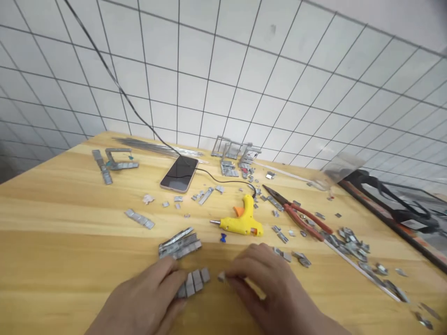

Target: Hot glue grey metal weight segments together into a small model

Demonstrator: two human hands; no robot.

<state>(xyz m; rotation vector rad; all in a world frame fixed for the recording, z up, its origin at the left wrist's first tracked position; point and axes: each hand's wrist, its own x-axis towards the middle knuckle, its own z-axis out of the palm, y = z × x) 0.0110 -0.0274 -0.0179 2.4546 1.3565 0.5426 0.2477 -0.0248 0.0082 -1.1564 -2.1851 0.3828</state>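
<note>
Near the front of the wooden table, my left hand (150, 293) pinches the left end of a short strip of grey pieces (193, 282). Just right of it, my right hand (263, 284) holds a small grey piece (221, 277) between thumb and forefinger, apart from the strip. A stack of grey strips (179, 244) lies beyond my left hand. Beyond my right hand rests a yellow glue gun (242, 221), its nozzle pointing left. A small blue piece (223, 237) sits below the nozzle.
A phone (179, 173) lies at the back, a black cable crossing over it. Red-handled pliers (296, 214) and scattered grey pieces (352, 243) occupy the right side. Grey frames (232, 151) stand near the tiled wall (195, 60). More grey strips (102, 166) are at back left.
</note>
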